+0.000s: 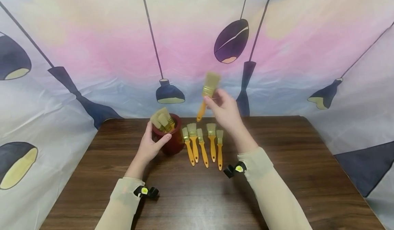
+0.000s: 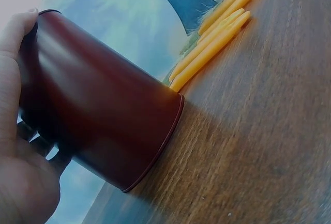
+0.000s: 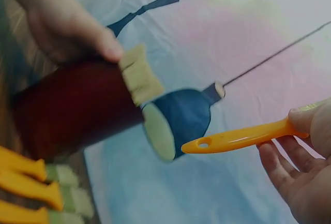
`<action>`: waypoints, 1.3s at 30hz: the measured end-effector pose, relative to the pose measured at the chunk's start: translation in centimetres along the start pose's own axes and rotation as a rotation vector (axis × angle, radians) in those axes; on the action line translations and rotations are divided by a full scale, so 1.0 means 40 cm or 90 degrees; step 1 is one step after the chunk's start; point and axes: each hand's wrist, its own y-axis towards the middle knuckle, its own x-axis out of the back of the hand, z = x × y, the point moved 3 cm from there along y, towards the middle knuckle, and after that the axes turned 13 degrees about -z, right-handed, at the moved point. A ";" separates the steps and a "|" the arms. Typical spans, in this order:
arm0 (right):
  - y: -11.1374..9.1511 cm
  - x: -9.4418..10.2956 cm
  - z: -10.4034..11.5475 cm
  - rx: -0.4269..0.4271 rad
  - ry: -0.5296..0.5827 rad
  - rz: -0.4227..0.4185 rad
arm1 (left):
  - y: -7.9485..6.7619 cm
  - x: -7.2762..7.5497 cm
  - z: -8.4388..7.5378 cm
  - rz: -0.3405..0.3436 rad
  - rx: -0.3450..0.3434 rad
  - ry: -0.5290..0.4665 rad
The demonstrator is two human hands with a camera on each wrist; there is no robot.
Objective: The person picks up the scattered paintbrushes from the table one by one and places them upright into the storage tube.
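Observation:
My left hand [image 1: 150, 146] grips the upper part of a dark red cup [image 1: 173, 144], its thumb over the near side of the rim. Several paintbrushes [image 1: 163, 118] stand in the cup with their bristles up. Raised above the table, my right hand [image 1: 226, 110] pinches a paintbrush [image 1: 201, 111] with a yellow handle near its metal band; bristles point up and the handle hangs down. In the right wrist view that handle [image 3: 238, 137] points toward the cup. Just right of the cup, several more paintbrushes [image 1: 203, 151] lie side by side, bristles away from me.
The brown wooden table [image 1: 197, 202] carries everything. A cloth backdrop [image 1: 191, 49] printed with hanging lamps rises behind its far edge and at both sides. Each sleeved wrist wears a small black camera [image 1: 153, 192].

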 end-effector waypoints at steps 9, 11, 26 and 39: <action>0.037 -0.129 0.063 0.018 0.043 0.054 | -0.002 -0.004 -0.007 -0.004 -0.006 -0.002; 0.036 -0.157 0.057 0.018 0.027 0.073 | 0.000 -0.005 -0.008 -0.001 -0.005 0.000; -0.018 -0.273 -0.043 0.062 -0.223 0.220 | -0.001 -0.017 -0.003 0.005 -0.002 0.004; -0.022 -0.242 -0.098 0.065 -0.182 0.202 | -0.006 -0.017 -0.009 0.008 -0.004 -0.006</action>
